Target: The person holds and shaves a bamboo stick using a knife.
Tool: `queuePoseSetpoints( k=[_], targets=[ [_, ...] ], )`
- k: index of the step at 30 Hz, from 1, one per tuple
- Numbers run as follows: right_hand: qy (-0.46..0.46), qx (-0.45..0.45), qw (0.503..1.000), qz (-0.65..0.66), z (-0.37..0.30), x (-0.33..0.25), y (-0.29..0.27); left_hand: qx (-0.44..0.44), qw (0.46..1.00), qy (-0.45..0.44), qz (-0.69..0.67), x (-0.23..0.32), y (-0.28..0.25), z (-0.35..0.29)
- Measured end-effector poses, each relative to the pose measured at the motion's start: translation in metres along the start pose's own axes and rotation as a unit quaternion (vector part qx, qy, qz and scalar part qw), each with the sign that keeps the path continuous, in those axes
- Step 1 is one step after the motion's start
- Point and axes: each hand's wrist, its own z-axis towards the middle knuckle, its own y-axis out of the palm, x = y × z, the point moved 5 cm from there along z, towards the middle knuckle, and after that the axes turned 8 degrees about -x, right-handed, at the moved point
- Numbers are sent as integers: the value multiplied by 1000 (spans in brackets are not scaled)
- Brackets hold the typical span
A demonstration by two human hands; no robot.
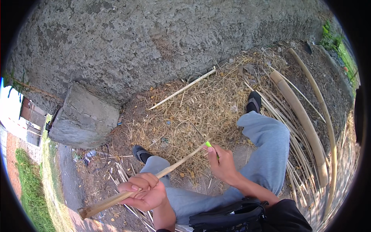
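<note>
Left hand: our left hand (145,191), low in the frame left of centre, has its grip closed around a split bamboo stick (154,176).
Bamboo stick: it runs on a slant from its thick end at the lower left of the frame up to its thin tip near the centre, just beside our right hand.
Right hand: our right hand (222,164), just right of centre, has its grip closed on a knife with a bright green handle (209,144); the blade meets the stick's thin end.
Legs: our grey trouser legs (266,154) spread from the lower centre, with dark shoes toward the middle of the frame.
Ground: dry shavings and straw (193,108) cover the earth at centre.
Right side: thick bamboo poles (305,123) and thin strips lie along the right of the frame.
Far: a rough concrete wall (154,38) fills the top, with a concrete block (83,118) at the left.
</note>
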Motion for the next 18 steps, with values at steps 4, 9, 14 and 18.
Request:
queuePoseSetpoints(
  k=[4,9,14,18],
  targets=[
    [36,-24,999,-28,-2,0,4,-6,1000,-11,-12,-4,4,-6],
    [-46,-73,990,-109,-29,1,40,-12,997,-37,62,-38,22,-32],
    [-59,-120,974,-183,-35,-9,39,-33,997,-47,46,-36,21,-35],
    [-21,-145,960,-238,-29,19,39,-34,998,-48,24,-36,18,-37]
  ],
)
